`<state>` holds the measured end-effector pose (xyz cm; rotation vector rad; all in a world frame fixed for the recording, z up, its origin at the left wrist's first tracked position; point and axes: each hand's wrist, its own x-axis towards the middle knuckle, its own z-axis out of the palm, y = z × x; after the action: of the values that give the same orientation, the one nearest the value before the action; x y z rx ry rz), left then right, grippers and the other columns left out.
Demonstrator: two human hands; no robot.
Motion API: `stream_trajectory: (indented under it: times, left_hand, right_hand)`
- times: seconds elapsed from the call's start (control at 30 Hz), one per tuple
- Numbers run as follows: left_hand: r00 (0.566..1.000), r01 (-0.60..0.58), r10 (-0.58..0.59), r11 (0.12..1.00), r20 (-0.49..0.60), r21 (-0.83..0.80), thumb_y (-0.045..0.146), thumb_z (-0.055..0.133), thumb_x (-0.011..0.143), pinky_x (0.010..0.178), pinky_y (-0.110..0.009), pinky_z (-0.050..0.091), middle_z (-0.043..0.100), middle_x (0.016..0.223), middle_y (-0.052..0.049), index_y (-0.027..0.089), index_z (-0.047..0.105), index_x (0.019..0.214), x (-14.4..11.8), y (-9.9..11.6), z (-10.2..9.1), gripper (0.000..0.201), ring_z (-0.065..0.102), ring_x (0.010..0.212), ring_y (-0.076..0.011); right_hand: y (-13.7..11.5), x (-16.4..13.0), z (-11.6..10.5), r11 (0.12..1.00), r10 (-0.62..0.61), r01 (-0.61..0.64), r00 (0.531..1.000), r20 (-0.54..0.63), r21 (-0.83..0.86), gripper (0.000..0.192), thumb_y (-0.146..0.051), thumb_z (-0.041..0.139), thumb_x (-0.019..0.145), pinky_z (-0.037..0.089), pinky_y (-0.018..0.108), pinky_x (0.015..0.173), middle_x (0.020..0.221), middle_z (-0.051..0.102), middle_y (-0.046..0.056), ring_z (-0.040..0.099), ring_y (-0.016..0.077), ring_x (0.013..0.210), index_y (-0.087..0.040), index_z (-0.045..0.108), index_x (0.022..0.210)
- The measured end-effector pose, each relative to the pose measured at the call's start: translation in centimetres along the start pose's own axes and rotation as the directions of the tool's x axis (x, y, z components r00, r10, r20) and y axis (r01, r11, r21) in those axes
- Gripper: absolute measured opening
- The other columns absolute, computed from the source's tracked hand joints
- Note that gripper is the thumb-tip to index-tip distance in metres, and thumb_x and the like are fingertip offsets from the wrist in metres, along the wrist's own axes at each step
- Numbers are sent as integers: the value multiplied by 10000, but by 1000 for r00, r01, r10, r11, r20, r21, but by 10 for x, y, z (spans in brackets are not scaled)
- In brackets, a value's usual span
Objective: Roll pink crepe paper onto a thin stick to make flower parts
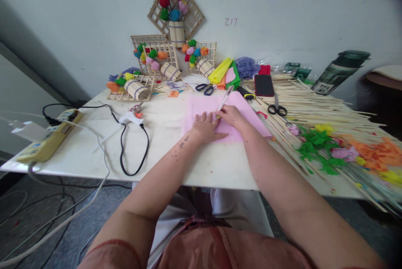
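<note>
A sheet of pink paper [251, 114] lies flat on the white table in front of me. My left hand [205, 128] presses on it with the fingers spread, holding nothing. Just to its right, my right hand [230, 115] is closed around a slim white pen [225, 98]. The pen leans up and away from me; its lower tip is hidden by the fingers. Both hands are close together, near the middle of the paper.
A hot glue gun [132, 117] with a looped black cord lies left, beside a power strip [50, 137]. Scissors [277, 109], a phone [264, 85], many thin sticks [314, 99] and crepe paper flowers [373, 154] cover the right. Stick-and-flower panels [160, 60] stand at the back.
</note>
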<state>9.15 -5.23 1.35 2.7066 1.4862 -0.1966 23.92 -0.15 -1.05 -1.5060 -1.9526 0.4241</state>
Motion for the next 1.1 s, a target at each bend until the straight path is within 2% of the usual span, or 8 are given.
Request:
stream_trajectory:
  times: [0.63, 0.9, 1.1]
  left_hand:
    - [1000, -1, 1, 1000, -7, -7, 744, 207, 786, 1049, -562, 134, 165, 1499, -119, 201, 214, 1437, 0, -1, 1, 847, 130, 1349, -375]
    - [1000, -3, 3, 1000, 1, -16, 748, 205, 784, 1051, -559, 130, 154, 1502, -120, 198, 202, 1440, 0, 0, 0, 855, 117, 1352, -372]
    - [1000, -3, 3, 1000, 6, -15, 749, 210, 781, 1043, -587, 120, 150, 1503, -119, 208, 212, 1437, 0, -1, 0, 850, 124, 1350, -370]
  right_hand:
    - [2, 2, 1, 1000, 20, -20, 1000, -1, 14, 229, -326, 570, 777, 457, 239, 667, 799, 703, 67, 626, 157, 730, -143, 679, 861]
    - [3, 4, 3, 1000, 6, -6, 1000, -6, -25, 234, -328, 569, 778, 447, 231, 651, 797, 705, 71, 625, 158, 729, -141, 683, 862]
    - [1, 4, 3, 997, 39, -42, 998, -38, -62, 268, -368, 561, 784, 445, 234, 660, 800, 704, 68, 622, 159, 734, -147, 686, 867]
